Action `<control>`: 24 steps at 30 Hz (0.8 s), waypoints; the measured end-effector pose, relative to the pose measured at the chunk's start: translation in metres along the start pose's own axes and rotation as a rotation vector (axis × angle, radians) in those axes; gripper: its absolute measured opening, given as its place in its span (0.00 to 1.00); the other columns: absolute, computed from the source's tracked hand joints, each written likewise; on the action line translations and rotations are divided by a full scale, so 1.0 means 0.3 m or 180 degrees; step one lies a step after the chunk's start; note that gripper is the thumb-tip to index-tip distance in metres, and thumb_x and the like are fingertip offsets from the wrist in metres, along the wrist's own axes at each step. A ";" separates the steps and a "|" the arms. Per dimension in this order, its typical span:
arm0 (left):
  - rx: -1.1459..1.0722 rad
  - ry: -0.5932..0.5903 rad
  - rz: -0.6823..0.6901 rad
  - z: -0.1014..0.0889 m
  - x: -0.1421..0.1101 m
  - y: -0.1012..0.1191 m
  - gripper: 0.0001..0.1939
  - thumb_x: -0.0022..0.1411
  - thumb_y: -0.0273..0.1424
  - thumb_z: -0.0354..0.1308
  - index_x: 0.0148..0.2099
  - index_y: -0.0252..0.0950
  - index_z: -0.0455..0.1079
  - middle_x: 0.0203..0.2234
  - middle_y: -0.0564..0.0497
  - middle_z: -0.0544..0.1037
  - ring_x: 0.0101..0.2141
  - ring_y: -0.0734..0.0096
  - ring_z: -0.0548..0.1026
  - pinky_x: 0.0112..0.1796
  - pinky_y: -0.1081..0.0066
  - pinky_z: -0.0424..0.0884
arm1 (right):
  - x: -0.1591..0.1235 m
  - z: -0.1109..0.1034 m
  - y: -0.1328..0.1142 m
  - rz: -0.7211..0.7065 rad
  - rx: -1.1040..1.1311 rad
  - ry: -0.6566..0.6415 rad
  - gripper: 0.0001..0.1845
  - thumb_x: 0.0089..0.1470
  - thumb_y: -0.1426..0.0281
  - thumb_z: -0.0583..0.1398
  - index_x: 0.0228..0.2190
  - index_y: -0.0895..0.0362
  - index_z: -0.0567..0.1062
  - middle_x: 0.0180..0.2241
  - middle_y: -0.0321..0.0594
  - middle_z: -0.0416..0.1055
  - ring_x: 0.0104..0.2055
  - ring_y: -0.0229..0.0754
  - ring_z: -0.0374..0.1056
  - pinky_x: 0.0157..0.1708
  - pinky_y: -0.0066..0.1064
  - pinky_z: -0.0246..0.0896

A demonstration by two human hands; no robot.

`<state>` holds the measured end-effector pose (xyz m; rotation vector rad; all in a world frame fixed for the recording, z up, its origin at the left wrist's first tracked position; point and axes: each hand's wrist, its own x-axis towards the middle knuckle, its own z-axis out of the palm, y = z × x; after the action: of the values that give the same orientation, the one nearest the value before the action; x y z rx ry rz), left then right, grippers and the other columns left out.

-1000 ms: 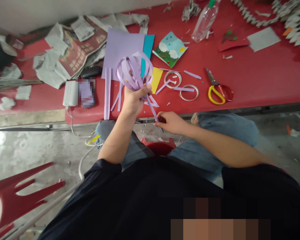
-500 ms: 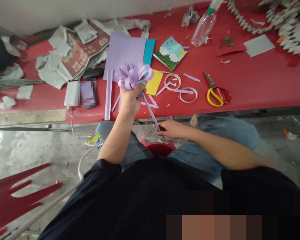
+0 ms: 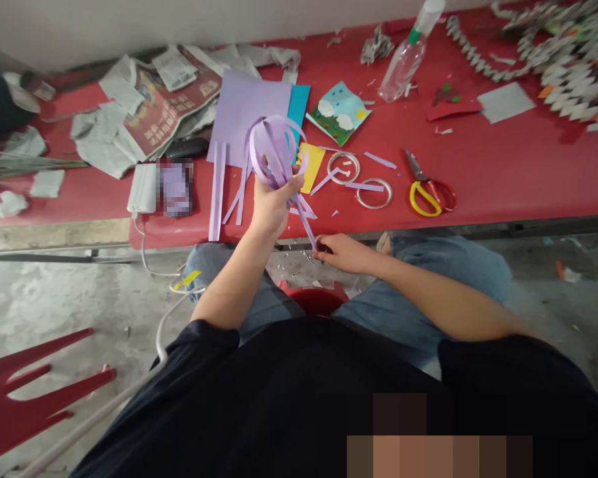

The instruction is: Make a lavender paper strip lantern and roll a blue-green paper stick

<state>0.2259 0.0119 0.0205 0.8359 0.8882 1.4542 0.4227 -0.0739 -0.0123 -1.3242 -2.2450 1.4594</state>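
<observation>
My left hand (image 3: 273, 202) pinched the purple paper loops (image 3: 274, 149) at the bottom, so they puffed out just past my fingers. My right hand (image 3: 343, 253) looked like it pinched the strip's (image 3: 306, 226) low end, but those fingertips were hard to see. Ahead of my right fingers lay two silver rings (image 3: 391, 196), with scissors (image 3: 423, 179) farther right.

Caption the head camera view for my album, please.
Left hand holds looped lilac strips, right hand pinches their tail, scissors lying on the red table.
</observation>
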 end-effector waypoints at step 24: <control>-0.0879 0.2012 -0.0327 -0.253 0.020 0.261 0.17 0.54 0.29 0.64 0.47 0.44 0.71 0.34 0.57 0.75 0.29 0.79 0.75 0.31 0.75 0.64 | 0.435 -0.407 0.012 0.0574 0.0542 0.1341 0.06 0.68 0.69 0.63 0.44 0.55 0.70 0.30 0.38 0.78 0.21 0.35 0.63 0.22 0.26 0.54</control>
<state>0.1227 0.0112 0.0557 0.1100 1.1359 1.7298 0.4135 0.1038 0.0066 -1.6296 -1.7390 1.2428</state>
